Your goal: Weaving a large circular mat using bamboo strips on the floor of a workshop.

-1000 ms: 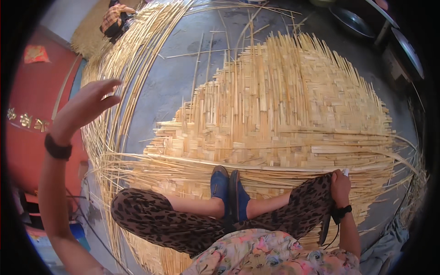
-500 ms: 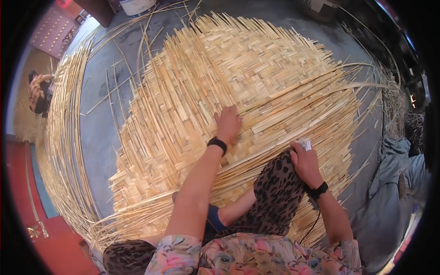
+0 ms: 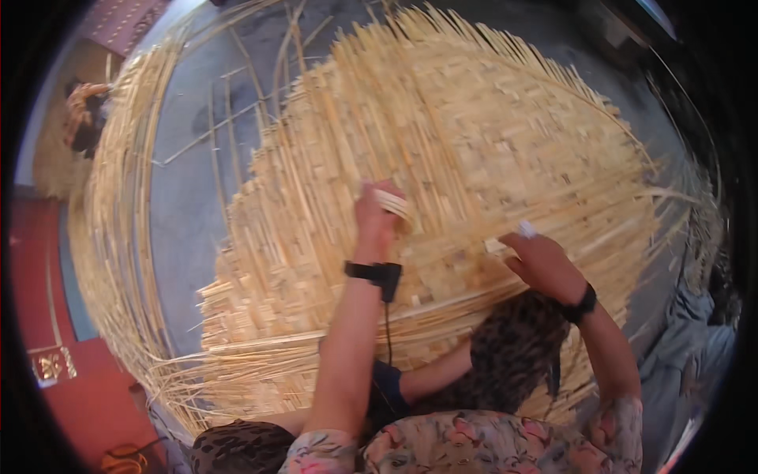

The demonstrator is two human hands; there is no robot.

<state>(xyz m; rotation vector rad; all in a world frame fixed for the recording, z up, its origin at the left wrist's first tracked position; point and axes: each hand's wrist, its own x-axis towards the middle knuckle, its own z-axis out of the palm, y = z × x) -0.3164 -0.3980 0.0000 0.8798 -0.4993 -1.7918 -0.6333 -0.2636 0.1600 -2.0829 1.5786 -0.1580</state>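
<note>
A large woven mat (image 3: 513, 134) of pale, flat split-cane strips spreads over the floor, with loose strip ends fringing its edges. Near its middle my left hand (image 3: 377, 217) is closed, and pale cane strips (image 3: 392, 204) show across its knuckles; their far ends are blurred. To the right, my right hand (image 3: 545, 265) hovers low over the weave. Its index finger and thumb stand apart, beside a pale strip end (image 3: 493, 246). White wrapping (image 3: 527, 229) covers one fingertip. Black bands circle both wrists. My bent leg (image 3: 513, 340) rests on the mat below my right hand.
Long loose strips (image 3: 130, 213) curve along the left side. Beyond them another person (image 3: 83, 114) is at the far left. A red panel (image 3: 87, 403) lies at the lower left. Grey cloth (image 3: 687, 340) is heaped at the right, near tangled strips (image 3: 703, 229).
My left hand, earlier resting on the weave, is now closed with strips across it. My right hand has left my knee and moved forward over the mat. The view has shifted.
</note>
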